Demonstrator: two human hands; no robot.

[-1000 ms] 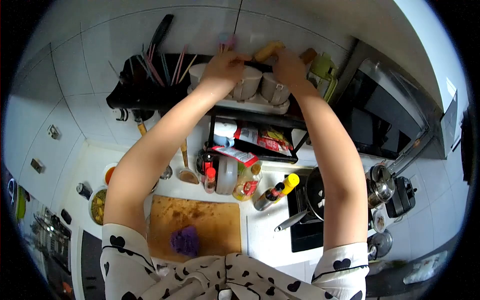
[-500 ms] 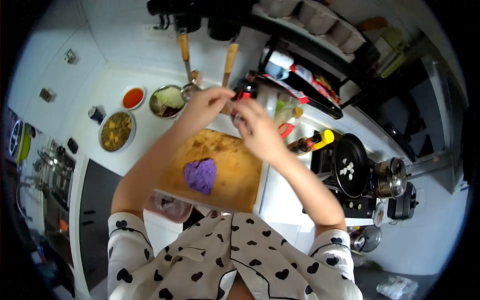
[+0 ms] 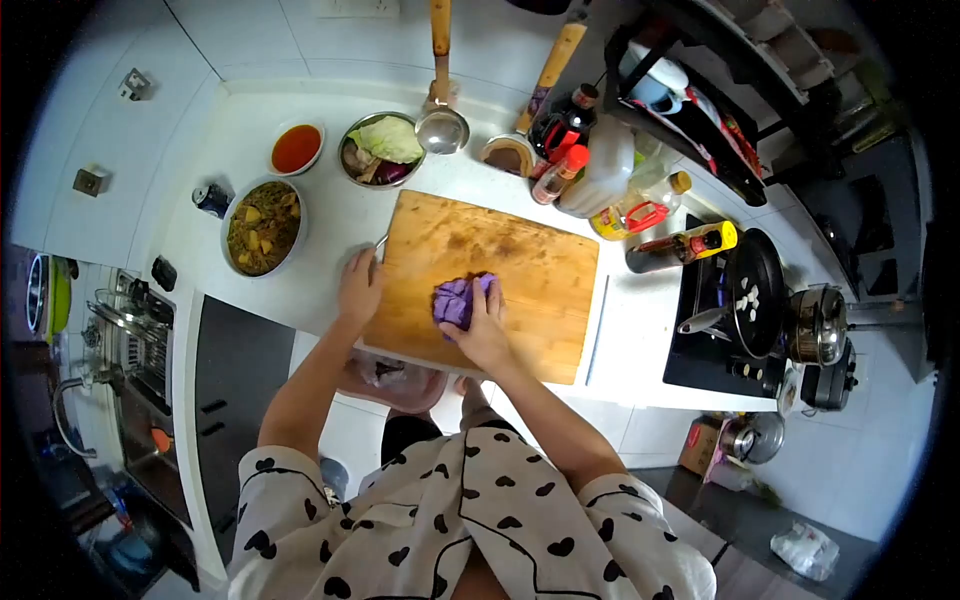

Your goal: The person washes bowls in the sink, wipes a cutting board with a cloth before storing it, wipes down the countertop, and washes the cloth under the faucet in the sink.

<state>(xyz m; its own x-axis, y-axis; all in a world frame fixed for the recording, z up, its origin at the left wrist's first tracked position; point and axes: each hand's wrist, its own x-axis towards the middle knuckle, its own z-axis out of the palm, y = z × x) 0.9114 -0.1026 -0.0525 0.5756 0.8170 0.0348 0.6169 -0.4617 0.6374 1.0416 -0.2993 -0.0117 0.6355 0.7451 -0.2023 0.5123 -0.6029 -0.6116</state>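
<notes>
Right hand: I'm bringing the right hand (image 3: pixel 484 328) over the purple cloth (image 3: pixel 456 301), its thumb and fingers closing on the crumpled folds.
Left hand: I'm resting the left hand (image 3: pixel 361 288) beside the board's left edge, near a thin metal piece (image 3: pixel 382 241); I'm not managing to tell whether it is gripping anything.
Cloth: It is lying bunched on the wooden cutting board (image 3: pixel 540 300).
Behind the board: I'm seeing the bowl of cabbage (image 3: pixel 389 140) and a ladle (image 3: pixel 442 130).
Stove side: A black pan (image 3: pixel 757 325) is holding white pieces.
</notes>
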